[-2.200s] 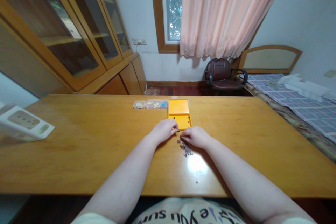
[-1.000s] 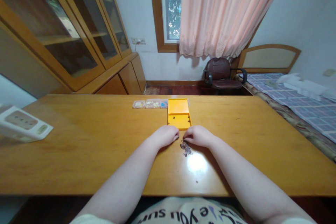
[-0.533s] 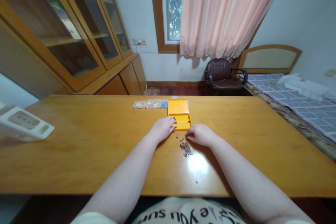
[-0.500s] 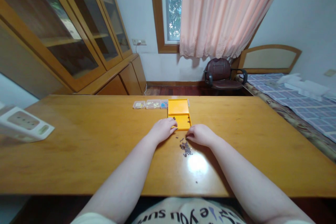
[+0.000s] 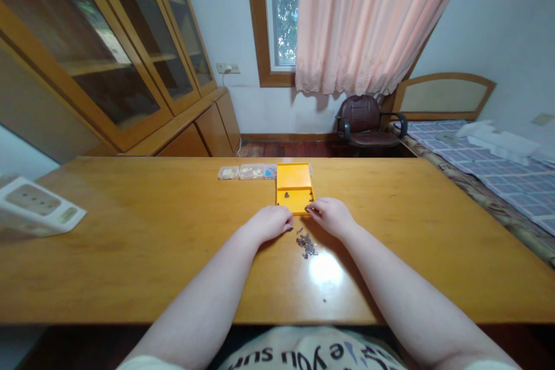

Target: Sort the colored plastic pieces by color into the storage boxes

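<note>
An open yellow box [image 5: 299, 202] stands on the table, its raised lid [image 5: 293, 176] toward the far side. Several small dark pieces [image 5: 287, 195] lie along its inner edges. My right hand [image 5: 332, 215] is at the box's near right corner, thumb and finger pinched around a small dark piece [image 5: 307, 209]. Just in front of the near left corner rests my left hand [image 5: 273, 222], its fingers closed and their tips down at the table; a dark bit shows at them, too small to name. A loose pile of dark pieces [image 5: 307, 246] lies nearer me, between my forearms.
Behind the box, a row of clear plastic compartments [image 5: 251, 172] holds pale and blue bits. One stray dark piece [image 5: 324, 300] lies near the table's front edge. A white device [image 5: 41, 205] stands at the table's left. Beyond the table are a chair [image 5: 364, 121] and a bed.
My right hand has moved forward from the table by the pile to the box's near right corner. My left hand has drawn back from the box's front edge to the table.
</note>
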The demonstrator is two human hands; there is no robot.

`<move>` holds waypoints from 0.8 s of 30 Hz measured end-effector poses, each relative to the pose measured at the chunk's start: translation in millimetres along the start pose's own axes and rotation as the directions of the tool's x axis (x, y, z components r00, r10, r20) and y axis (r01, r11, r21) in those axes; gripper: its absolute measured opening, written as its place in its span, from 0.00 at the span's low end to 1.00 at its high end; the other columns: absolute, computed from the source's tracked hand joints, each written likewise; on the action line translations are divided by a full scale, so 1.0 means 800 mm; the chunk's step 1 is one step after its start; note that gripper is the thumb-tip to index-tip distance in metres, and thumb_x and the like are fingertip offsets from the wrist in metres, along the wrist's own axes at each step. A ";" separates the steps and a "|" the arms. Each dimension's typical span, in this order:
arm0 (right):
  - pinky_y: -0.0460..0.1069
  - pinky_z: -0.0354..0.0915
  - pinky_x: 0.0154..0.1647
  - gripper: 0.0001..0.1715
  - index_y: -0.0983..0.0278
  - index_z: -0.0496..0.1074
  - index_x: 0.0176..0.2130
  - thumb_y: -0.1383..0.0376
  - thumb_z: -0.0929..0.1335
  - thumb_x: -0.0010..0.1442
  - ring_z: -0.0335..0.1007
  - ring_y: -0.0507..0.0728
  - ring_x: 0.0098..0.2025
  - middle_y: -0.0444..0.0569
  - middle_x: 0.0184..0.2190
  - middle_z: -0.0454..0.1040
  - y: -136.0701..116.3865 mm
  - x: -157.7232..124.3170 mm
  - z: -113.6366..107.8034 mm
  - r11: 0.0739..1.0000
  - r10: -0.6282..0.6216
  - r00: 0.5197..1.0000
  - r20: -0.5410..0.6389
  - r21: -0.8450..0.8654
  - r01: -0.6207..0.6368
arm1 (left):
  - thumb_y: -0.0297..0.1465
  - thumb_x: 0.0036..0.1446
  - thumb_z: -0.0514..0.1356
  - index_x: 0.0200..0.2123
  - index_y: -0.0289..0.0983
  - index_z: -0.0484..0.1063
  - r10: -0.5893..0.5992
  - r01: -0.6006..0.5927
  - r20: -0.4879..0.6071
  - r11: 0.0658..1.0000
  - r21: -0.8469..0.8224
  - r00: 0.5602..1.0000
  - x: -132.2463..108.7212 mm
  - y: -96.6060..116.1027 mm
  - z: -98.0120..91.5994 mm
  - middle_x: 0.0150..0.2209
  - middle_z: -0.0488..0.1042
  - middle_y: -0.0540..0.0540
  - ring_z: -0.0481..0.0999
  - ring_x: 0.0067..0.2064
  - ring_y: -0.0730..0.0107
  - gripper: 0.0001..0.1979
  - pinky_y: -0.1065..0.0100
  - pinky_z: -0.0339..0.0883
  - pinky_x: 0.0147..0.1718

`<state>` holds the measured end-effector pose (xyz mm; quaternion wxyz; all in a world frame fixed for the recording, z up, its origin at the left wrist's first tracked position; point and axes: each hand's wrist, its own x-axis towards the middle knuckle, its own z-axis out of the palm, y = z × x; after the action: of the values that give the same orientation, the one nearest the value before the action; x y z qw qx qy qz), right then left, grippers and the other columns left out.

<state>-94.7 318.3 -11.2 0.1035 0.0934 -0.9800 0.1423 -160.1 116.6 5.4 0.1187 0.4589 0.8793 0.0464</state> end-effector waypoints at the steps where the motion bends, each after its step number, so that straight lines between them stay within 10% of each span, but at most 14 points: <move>1: 0.46 0.60 0.36 0.14 0.62 0.76 0.38 0.61 0.63 0.61 0.70 0.54 0.35 0.51 0.34 0.77 0.001 0.000 0.000 1.000 0.029 0.999 -0.022 0.009 -0.029 | 0.34 0.57 0.56 0.34 0.39 0.75 0.003 -0.003 -0.003 1.000 0.000 1.000 -0.001 0.000 0.000 0.35 0.77 0.44 0.75 0.35 0.64 0.09 0.67 0.66 0.35; 14: 0.45 0.60 0.36 0.11 0.58 0.78 0.37 0.64 0.65 0.58 0.71 0.54 0.35 0.47 0.34 0.77 -0.018 -0.005 0.002 0.976 -0.207 0.946 0.251 0.119 0.182 | 0.30 0.60 0.54 0.45 0.39 0.70 -0.117 0.116 -0.305 0.993 -0.021 0.945 0.003 -0.007 -0.004 0.46 0.72 0.44 0.72 0.44 0.64 0.11 0.66 0.65 0.44; 24: 0.45 0.60 0.35 0.10 0.62 0.76 0.33 0.62 0.65 0.59 0.69 0.53 0.34 0.48 0.32 0.75 -0.005 0.000 0.007 0.987 -0.119 0.991 0.063 0.114 0.112 | 0.32 0.62 0.51 0.40 0.41 0.74 -0.078 0.087 -0.276 0.996 0.018 0.958 0.007 -0.006 0.002 0.40 0.75 0.45 0.74 0.40 0.66 0.12 0.68 0.65 0.42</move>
<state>-94.7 312.8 -15.8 0.0719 0.1605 -0.9666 0.1865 -166.7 118.4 2.4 -0.0094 0.4127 0.9062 0.0918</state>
